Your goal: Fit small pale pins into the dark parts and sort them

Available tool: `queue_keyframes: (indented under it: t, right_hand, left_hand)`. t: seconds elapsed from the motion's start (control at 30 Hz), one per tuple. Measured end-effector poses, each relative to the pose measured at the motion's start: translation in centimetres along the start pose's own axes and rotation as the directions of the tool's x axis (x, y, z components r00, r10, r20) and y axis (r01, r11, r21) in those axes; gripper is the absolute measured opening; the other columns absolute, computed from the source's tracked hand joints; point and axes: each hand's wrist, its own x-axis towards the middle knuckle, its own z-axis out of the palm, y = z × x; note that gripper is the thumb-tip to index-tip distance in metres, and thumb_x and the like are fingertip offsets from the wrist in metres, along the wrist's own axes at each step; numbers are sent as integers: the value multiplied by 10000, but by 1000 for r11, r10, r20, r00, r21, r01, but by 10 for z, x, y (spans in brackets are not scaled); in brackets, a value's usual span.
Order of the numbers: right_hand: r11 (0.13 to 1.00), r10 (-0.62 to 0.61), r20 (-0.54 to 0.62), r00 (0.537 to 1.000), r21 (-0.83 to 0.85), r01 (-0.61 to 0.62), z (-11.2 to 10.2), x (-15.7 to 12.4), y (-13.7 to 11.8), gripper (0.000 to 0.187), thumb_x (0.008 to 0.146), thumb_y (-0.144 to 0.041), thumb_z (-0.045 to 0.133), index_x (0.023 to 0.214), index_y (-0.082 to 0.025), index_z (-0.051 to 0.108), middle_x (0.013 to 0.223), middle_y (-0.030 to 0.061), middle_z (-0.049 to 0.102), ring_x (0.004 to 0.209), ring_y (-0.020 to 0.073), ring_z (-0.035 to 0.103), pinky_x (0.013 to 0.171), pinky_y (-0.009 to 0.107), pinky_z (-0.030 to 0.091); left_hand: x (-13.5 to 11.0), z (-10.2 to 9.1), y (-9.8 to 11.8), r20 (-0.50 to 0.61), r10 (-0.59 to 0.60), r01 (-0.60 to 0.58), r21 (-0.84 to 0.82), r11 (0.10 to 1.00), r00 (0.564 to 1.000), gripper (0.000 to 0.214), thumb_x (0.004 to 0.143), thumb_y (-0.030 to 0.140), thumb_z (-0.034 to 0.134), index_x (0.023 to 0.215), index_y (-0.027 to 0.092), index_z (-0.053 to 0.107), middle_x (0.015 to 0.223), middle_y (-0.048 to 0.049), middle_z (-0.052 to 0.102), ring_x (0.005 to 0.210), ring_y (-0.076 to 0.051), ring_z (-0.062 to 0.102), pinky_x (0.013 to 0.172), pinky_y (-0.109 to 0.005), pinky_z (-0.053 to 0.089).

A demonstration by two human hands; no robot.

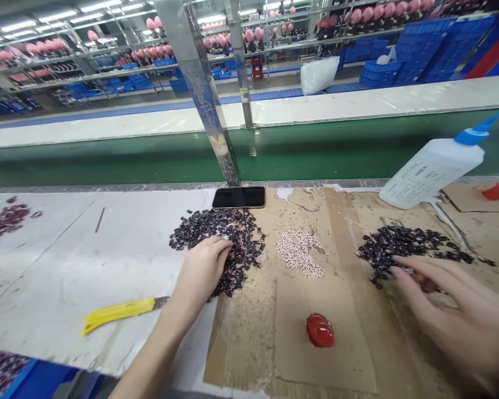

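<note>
My left hand (203, 267) is curled into a heap of small dark pieces (241, 233) and pinches some of them, though its fingertips are partly hidden. The heap lies at the edge of a cardboard sheet (299, 349). My right hand (453, 310) hovers with spread fingers at the lower edge of a second dark heap (407, 248). Between the heaps sits a pile of pale beads (299, 252). A red glossy blob (320, 330) lies on the cardboard below them.
A yellow-handled knife (120, 313) lies on the white bench left of my left hand. Beyond the heap are a black phone (238, 197) and a white glue bottle (432, 166) with a blue nozzle. A green conveyor belt (108, 160) and a metal post (208, 94) stand behind.
</note>
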Motion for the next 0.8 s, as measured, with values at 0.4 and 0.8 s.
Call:
queue_keyframes:
  t: [0.4, 0.8]
  right_hand:
    - [958, -284, 523, 803, 121, 260, 61, 32, -76, 243, 1010, -222, 533, 984, -206, 774, 1009, 90, 765, 827, 239, 736, 705, 374, 570]
    - [962, -255, 477, 841, 210, 173, 64, 32, -76, 221, 994, -175, 559, 985, -219, 776, 999, 66, 801, 848, 242, 771, 751, 380, 600]
  left_hand:
    - [-51, 3, 33, -43, -368, 244, -677, 695, 929, 241, 852, 382, 778, 948, 175, 702, 953, -98, 807, 864, -231, 781, 831, -347, 626]
    - [-79, 15, 73, 48, -491, 215, -932, 290, 870, 156, 786, 166, 861, 899, 197, 758, 901, -12, 779, 864, -121, 731, 815, -167, 560]
